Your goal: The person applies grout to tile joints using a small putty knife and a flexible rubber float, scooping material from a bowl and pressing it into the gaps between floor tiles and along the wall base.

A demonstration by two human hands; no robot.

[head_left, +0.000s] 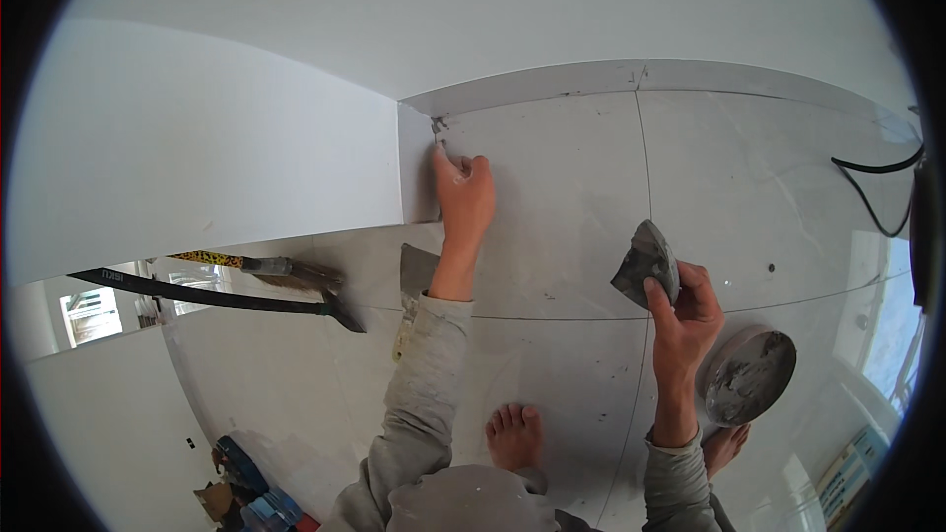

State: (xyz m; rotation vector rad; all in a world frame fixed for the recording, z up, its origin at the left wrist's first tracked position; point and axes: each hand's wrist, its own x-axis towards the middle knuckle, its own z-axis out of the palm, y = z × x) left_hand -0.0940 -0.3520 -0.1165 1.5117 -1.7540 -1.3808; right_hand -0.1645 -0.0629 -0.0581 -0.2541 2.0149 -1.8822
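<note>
My left hand (465,192) is at the inside corner on the left, fingers curled and one fingertip against the joint between the skirting (418,163) and the floor. Dark grey smears mark that corner; no held thing shows, though the palm is hidden. Raised over the floor tiles, my right hand (687,320) grips a curved, dark grey, scraper-like piece (647,266) between thumb and fingers. Grey residue coats it. Beside my right wrist stands a round bowl (751,376) with grey paste in it. A putty knife (418,271) lies partly under my left forearm.
On the left lie a brush (301,274) with a yellow-black handle and a tool with a long black handle (212,293). Blue items (271,510) cluster at the lower left. A black cable (877,169) hangs at the right. My bare feet (514,436) stand on the tiles.
</note>
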